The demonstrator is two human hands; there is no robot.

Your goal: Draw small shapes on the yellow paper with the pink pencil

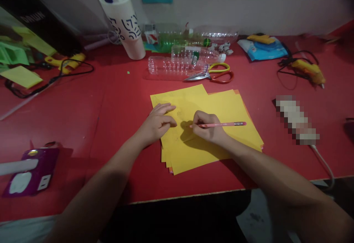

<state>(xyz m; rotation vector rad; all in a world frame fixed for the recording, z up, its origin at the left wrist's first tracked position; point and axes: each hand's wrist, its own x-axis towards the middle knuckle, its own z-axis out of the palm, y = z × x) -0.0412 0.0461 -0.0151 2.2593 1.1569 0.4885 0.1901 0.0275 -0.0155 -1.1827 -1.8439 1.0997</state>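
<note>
Right hand [209,133] pinches the pencil [229,124]; left hand [155,125] (loosely spread) should press the yellow paper [221,104] flat

From the yellow paper [210,106], bare worktop [121,95] offers passage at ten o'clock and, more narrowly, three. Scissors [204,76] and a clear bottle [166,66] bar twelve, the tumbler [127,25] eleven, a corded yellow tool [308,70] two; forearms [110,176] block eight and four.

White tumbler [124,29] left of plastic bottles [166,66], scissors [203,76] beside them, and, farther right, probably a yellow glue gun [309,71].
</note>
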